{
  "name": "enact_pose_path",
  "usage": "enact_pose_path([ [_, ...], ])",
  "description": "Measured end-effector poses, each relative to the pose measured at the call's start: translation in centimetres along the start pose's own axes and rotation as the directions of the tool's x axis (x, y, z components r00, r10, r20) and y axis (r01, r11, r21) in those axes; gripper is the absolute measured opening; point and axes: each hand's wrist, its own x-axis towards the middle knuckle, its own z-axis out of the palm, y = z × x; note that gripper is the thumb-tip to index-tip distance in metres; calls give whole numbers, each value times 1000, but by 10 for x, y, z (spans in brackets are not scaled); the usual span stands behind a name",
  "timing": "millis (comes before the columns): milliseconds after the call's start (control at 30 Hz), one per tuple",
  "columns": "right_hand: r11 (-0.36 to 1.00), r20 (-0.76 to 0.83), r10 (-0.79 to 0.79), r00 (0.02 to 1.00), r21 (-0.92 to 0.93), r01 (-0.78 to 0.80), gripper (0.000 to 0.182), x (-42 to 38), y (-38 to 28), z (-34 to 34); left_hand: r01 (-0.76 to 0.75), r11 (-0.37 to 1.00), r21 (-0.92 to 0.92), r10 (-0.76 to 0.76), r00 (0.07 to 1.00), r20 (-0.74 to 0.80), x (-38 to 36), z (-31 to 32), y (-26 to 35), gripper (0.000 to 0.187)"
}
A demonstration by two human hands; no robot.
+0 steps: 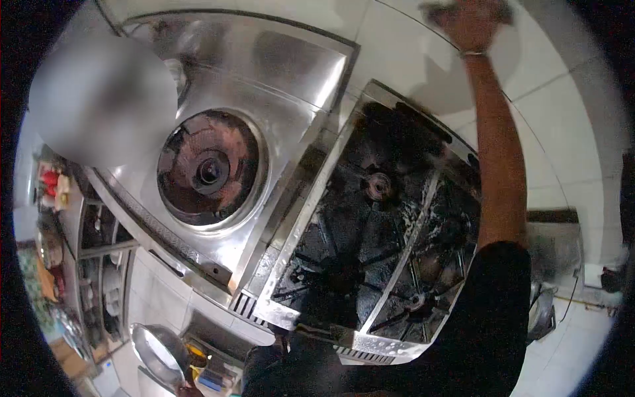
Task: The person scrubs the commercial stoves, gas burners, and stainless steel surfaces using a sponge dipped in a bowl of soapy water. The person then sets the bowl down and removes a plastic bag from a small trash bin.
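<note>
At the upper right, my right hand [469,25] is stretched out against the white tiled wall [410,40]. Its fingers are blurred around something dark that I cannot make out. Below that arm is a black, wet, dirty stove [344,231] with several burners and a metal divider. Only a small part of my left hand [189,391] shows at the bottom edge, closed at the rim of a shiny metal bowl [157,354].
A steel counter with a round burner [210,171] lies left of the stove. Beyond it stand a shelf [99,271] with dishes and red items [50,182]. A blurred patch covers the upper left. Metal equipment [554,251] is at the right.
</note>
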Motion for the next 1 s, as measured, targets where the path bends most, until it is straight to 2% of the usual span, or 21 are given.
enact_pose_path([
  [67,985,14,-147,989,91,145,63,-28,-10,7,25,996,-90,-22,999,28,3,2,5,29],
  [133,956,-123,-172,977,219,196,62,-73,9,32,56,982,-182,-46,997,62,5,5,9,30],
  [167,905,-259,-184,948,331,266,62,-108,25,52,78,970,-230,-61,995,82,8,10,15,31],
  [200,919,-222,-176,959,312,241,62,-142,45,68,107,956,-272,-78,991,113,10,11,19,31],
  [267,982,-27,106,994,157,-101,61,-209,92,92,185,912,-366,-125,976,181,11,18,27,32],
  [300,830,85,373,924,415,-373,57,-244,113,88,227,885,-407,-149,965,214,8,19,28,33],
  [367,754,109,523,845,402,-519,56,-331,161,134,304,830,-467,-194,943,270,0,17,27,34],
  [400,895,8,424,906,147,-420,57,-382,191,172,341,805,-486,-213,930,301,-4,16,25,34],
  [433,879,180,446,877,95,-467,58,-402,211,139,372,776,-510,-223,917,330,-8,13,19,35],
  [533,735,383,567,729,165,-658,60,-468,251,21,453,714,-535,-240,875,421,-22,-5,-9,36],
  [600,858,171,450,877,192,-477,48,-561,269,-42,504,695,-513,-244,836,491,-32,-24,-34,37],
  [633,737,110,508,854,457,-497,49,-584,265,-114,533,687,-494,-255,814,522,-41,-33,-44,38],
  [667,738,136,511,849,438,-514,49,-637,266,-160,572,667,-477,-273,784,558,-52,-38,-52,38],
  [733,671,314,470,825,480,-565,47,-728,268,-243,628,631,-455,-280,732,621,-69,-43,-70,39],
  [767,579,498,491,714,426,-695,49,-769,261,-297,647,622,-440,-276,708,650,-75,-48,-80,40],
  [833,711,492,455,743,302,-635,45,-917,243,-349,588,600,-543,-86,722,687,-47,-51,-163,31],
  [867,460,771,479,421,188,-868,47,-976,230,-387,580,604,-547,-66,720,691,-45,-44,-182,31],
  [900,243,863,405,300,215,-946,43,-980,221,-455,534,602,-594,-36,761,647,-46,-44,-195,27],
  [933,366,856,385,344,200,-909,40,-1095,211,-452,517,614,-596,-30,770,637,-51,-45,-195,23],
  [967,297,825,461,327,204,-933,40,-1113,199,-505,499,626,-598,-23,779,626,-55,-45,-195,20],
  [1000,375,865,457,208,24,-927,41,-1207,196,-499,493,621,-609,5,775,632,-70,-45,-184,20],
])
